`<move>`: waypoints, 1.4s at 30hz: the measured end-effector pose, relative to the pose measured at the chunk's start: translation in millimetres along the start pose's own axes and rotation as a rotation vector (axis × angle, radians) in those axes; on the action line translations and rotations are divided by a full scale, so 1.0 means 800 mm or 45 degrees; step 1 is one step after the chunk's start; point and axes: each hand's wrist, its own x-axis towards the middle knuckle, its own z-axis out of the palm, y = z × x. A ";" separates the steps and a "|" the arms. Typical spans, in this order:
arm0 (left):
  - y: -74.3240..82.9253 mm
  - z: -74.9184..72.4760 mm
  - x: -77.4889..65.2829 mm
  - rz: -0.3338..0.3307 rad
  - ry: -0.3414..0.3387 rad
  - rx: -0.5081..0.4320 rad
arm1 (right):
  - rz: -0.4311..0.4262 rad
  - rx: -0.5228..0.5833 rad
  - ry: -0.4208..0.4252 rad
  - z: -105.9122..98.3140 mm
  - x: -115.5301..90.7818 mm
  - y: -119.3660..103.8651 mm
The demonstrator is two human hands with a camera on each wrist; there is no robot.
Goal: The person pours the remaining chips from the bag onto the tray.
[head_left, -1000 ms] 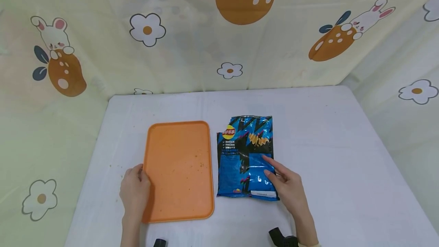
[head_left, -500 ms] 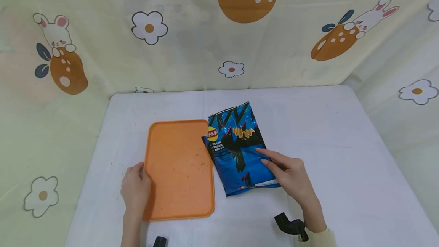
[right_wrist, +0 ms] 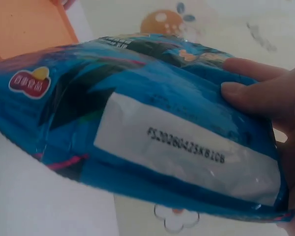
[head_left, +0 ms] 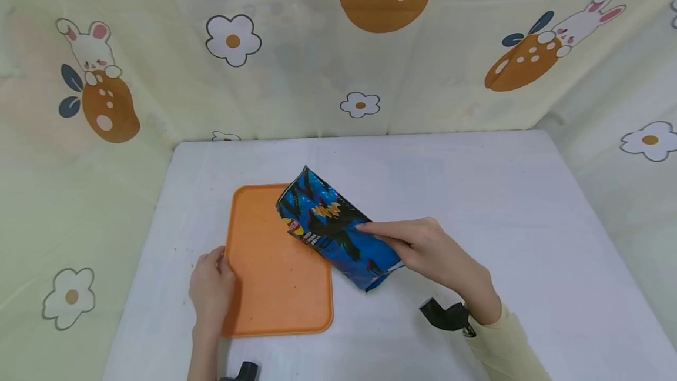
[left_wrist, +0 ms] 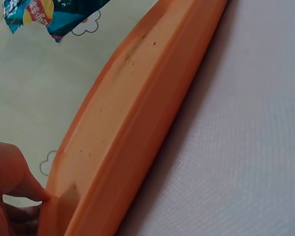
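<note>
My right hand (head_left: 433,251) grips a blue and black chip bag (head_left: 338,231) by its right side, thumb and forefinger on the printed front. The bag is tilted, its top end pointing up and left and overlapping the orange tray (head_left: 275,304) in the head view. In the right wrist view, a white date strip (right_wrist: 187,142) shows along the bag's bottom. My left hand (head_left: 211,290) holds the tray by its left rim; in the left wrist view, the thumb of that hand (left_wrist: 10,182) presses the rim. Small crumbs (left_wrist: 102,110) dot the tray floor.
A white cloth covers the table (head_left: 476,193). Behind it hangs a pale curtain (head_left: 296,75) printed with flowers and rabbits. A black wrist mount (head_left: 445,315) sits below my right hand, another (head_left: 247,371) near the front edge. A few crumbs lie left of the tray.
My right hand has taken the bag from beside the tray, moved it left and turned it so its top leans over the tray. The left hand keeps its hold on the rim.
</note>
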 end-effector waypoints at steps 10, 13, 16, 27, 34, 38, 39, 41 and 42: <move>-0.003 0.002 0.001 0.036 0.022 -0.019 | -0.125 -0.157 -0.237 0.003 0.045 -0.008; -0.004 0.001 0.000 0.016 0.019 -0.016 | -0.145 -0.221 -0.310 0.000 0.060 -0.013; -0.005 0.000 0.000 0.006 0.019 -0.012 | -0.147 -0.263 -0.348 -0.002 0.072 -0.018; -0.005 0.001 0.003 -0.012 -0.009 0.000 | -0.233 -0.354 -0.423 0.000 0.097 -0.029; -0.005 0.002 0.001 -0.004 -0.007 -0.013 | -0.309 -0.458 -0.432 -0.008 0.107 -0.039; -0.005 0.003 0.000 -0.026 -0.002 -0.009 | -0.346 -0.449 -0.409 -0.011 0.111 -0.042; -0.005 0.004 0.000 -0.028 0.000 -0.012 | -0.351 -0.448 -0.403 -0.012 0.111 -0.042; -0.004 0.004 0.000 -0.028 0.002 -0.012 | -0.347 -0.438 -0.408 -0.013 0.111 -0.042; -0.003 0.004 0.000 -0.027 0.003 -0.015 | -0.339 -0.436 -0.416 -0.013 0.111 -0.041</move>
